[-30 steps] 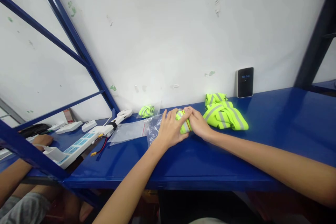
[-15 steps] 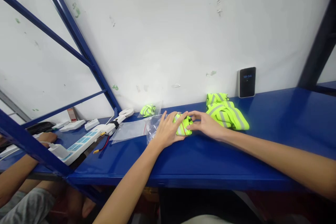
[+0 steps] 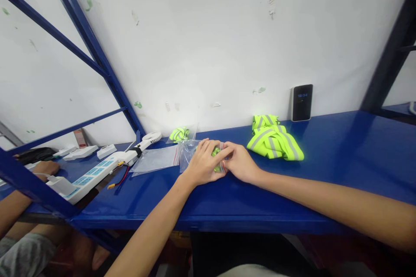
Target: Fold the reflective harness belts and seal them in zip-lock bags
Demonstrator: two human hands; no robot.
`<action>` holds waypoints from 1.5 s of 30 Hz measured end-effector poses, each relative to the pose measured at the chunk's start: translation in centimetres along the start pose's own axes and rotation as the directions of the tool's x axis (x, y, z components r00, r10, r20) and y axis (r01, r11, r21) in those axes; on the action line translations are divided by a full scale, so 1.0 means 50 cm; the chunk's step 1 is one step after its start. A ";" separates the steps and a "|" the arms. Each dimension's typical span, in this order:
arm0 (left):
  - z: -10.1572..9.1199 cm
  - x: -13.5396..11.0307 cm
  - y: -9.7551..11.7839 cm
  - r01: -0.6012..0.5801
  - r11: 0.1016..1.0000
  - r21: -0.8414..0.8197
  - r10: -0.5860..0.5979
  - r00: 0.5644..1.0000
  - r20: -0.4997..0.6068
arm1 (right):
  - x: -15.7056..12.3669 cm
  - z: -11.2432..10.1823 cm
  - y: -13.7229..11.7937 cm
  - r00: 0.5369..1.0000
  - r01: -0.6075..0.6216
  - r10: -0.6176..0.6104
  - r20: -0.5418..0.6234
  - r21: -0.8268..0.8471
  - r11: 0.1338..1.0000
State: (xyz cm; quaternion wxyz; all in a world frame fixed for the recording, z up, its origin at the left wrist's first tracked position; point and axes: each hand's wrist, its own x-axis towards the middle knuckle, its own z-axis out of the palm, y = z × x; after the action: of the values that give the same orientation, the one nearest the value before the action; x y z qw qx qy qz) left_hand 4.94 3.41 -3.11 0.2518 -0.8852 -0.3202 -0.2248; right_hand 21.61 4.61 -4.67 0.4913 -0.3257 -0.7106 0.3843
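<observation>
A clear bag (image 3: 222,147) with a red-lined edge is held between both hands over the middle of the blue table (image 3: 292,194), and a bundle of yellow-green reflective strap (image 3: 216,152) is seen inside it, largely covered by fingers. The bundle is clasped from the left by the left hand (image 3: 208,160), its fingers laid over the far side and its thumb stretched rightward across the plastic. The red-lined edge is pinched from the right by the right hand (image 3: 242,162), whose thumb and fingers are brought together there; the exact fingertip contact is partly hidden. Crumpled clear plastic (image 3: 186,156) is spread just left of the left hand; whether it belongs to the same bag cannot be told. Farther left, flat clear bags (image 3: 156,159) are laid on the table, and beyond them a small bagged strap (image 3: 179,134) is placed near the wall (image 3: 208,52). To the right of the right hand, a loose strap pile (image 3: 276,143) is heaped, and a dark-screened device (image 3: 302,103) is stood upright at the wall, farther right
</observation>
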 end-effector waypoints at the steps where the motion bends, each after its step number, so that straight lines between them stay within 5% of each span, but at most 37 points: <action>1: -0.001 0.000 0.001 -0.007 1.000 -0.005 0.006 1.000 -0.026 | 0.001 0.007 -0.002 1.000 0.010 -0.010 -0.007 -0.002 1.000; 5: -0.003 -0.001 -0.004 -0.006 1.000 -0.021 0.004 0.997 -0.082 | 0.008 0.017 -0.014 0.999 0.037 -0.039 0.018 0.074 0.997; 10: 0.005 0.000 -0.010 -0.022 0.997 -0.070 0.014 0.993 -0.115 | 0.003 -0.022 -0.031 0.988 0.145 -0.144 0.060 -0.009 0.989; 14: 0.009 0.003 -0.005 -0.022 0.963 -0.268 -0.033 0.979 -0.199 | -0.004 -0.073 -0.032 0.948 0.300 -0.311 -0.062 -0.141 0.943; 16: 0.006 0.009 0.003 0.002 0.893 -0.449 -0.147 0.946 -0.288 | -0.003 -0.094 -0.028 0.949 0.288 -0.305 -0.080 -0.171 0.942; 19: -0.001 0.024 0.023 0.029 0.683 -0.730 -0.435 0.819 -0.375 | -0.003 -0.106 -0.023 0.980 0.198 -0.194 0.044 -0.120 0.973; 22: -0.006 0.044 0.051 0.035 0.521 -0.853 -0.577 0.751 -0.321 | -0.012 -0.094 -0.024 0.958 0.142 -0.117 0.262 -0.081 0.986; 25: -0.008 0.063 0.080 0.028 0.442 -0.896 -0.553 0.795 -0.249 | -0.020 -0.074 -0.027 0.926 0.160 -0.124 0.356 -0.074 0.984; 27: -0.009 0.077 0.091 -0.013 0.373 -0.928 -0.524 0.822 -0.222 | -0.017 -0.067 -0.024 0.937 0.137 -0.110 0.331 -0.059 0.989; 30: -0.004 0.095 0.077 0.015 0.259 -0.966 -0.562 0.816 -0.138 | -0.004 -0.072 -0.012 0.988 0.081 -0.073 0.133 -0.052 0.995; 34: 0.020 0.094 0.002 0.335 0.151 -0.930 -0.696 0.705 0.141 | 0.015 -0.092 0.001 0.998 -0.062 0.061 0.012 0.205 0.977; 37: 0.040 0.074 -0.045 0.474 0.049 -0.879 -0.567 0.738 0.367 | 0.020 -0.096 0.004 0.982 -0.187 0.174 0.068 0.395 0.899; 40: 0.047 0.053 -0.050 0.489 0.099 -0.867 -0.429 0.807 0.406 | 0.020 -0.092 0.007 0.978 -0.204 0.202 0.047 0.380 0.902; 45: 0.051 0.045 -0.021 0.418 0.259 -0.871 -0.482 0.837 0.258 | 0.014 -0.093 0.011 0.971 -0.226 0.237 -0.001 0.301 0.926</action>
State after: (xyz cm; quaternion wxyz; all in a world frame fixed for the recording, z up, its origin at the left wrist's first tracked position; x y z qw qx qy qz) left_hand 6.36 6.64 -3.48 -0.3312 -0.7399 -0.3765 -0.4484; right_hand 25.86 6.52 -3.78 0.4991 -0.3363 -0.5915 0.5366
